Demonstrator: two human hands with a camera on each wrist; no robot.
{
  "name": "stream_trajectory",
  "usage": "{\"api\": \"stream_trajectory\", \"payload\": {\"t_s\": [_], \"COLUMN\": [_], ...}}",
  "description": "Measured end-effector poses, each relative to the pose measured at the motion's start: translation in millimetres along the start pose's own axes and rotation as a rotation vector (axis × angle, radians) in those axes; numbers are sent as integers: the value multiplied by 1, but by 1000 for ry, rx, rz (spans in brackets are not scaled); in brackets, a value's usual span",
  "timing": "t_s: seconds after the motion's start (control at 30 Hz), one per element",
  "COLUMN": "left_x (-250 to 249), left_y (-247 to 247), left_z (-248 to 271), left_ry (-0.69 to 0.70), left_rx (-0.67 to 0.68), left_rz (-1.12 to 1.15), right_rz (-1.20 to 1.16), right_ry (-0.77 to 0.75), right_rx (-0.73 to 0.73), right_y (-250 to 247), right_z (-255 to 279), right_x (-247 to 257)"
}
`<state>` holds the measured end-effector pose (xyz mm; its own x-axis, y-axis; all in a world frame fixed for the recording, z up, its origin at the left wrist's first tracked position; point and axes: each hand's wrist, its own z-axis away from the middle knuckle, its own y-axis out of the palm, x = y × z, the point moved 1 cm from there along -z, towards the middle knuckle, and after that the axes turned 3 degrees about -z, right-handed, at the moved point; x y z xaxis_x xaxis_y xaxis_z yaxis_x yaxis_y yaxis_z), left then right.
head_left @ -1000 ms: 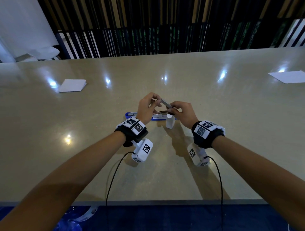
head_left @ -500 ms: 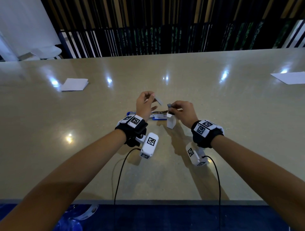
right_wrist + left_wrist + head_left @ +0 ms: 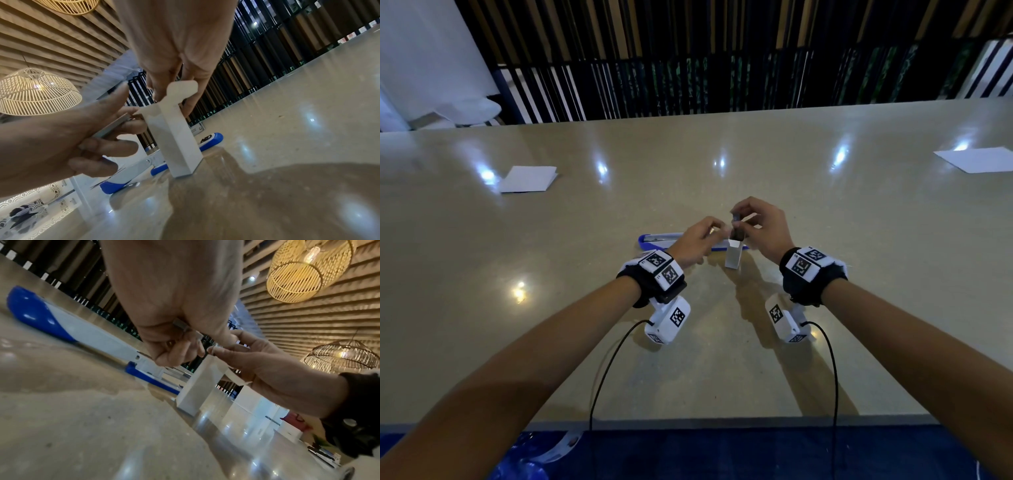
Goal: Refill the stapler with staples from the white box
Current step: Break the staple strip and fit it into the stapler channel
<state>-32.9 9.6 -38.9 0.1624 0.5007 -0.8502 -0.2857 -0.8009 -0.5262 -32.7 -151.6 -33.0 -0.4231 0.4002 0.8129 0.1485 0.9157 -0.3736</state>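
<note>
Holding a strip of staples in your left hand, you have it pinched between thumb and fingers, running roughly along the hand toward the box. The stapler lies opened out flat on the bench, its long axis left to right across your view, directly beyond the left knuckles. Left hand is the nearer one to it; part of it sits hidden under that hand in the head view.

The box stands upright on the bench just in front of the stapler, flap open at the top. Your right hand hovers over its mouth, fingertips closed on a small dark piece just above the opening. Likely more staples, but too small to say.

Relation that matters: the strip's axis and the stapler's channel. The channel runs sideways, and the strip looks angled across it, though exactly how far is hard to read. My read is the strip must be turned to lie parallel with the channel, legs down, before it can drop in. The box stands very close to the stapler's right half, so it may crowd a lowering hand there; the left end looks freer.
</note>
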Motion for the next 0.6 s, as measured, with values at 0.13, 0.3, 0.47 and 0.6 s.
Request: {"api": "stream_trajectory", "payload": {"t_s": [0.13, 0.3, 0.47, 0.6], "left_x": [2, 3, 7, 9], "left_y": [-2, -1, 2, 3], "left_z": [-5, -11, -11, -9], "left_ry": [78, 170, 197, 192], "left_rx": [97, 18, -51, -64], "left_rz": [-64, -162, -154, -130], "right_rz": [-65, -17, 41, 122], "right_ry": [14, -34, -90, -164], "right_rx": [-7, -16, -20, -18], "right_y": [-4, -5, -9, -12], "right_z": [1, 3, 5, 8], "right_x": [2, 4, 7, 6]}}
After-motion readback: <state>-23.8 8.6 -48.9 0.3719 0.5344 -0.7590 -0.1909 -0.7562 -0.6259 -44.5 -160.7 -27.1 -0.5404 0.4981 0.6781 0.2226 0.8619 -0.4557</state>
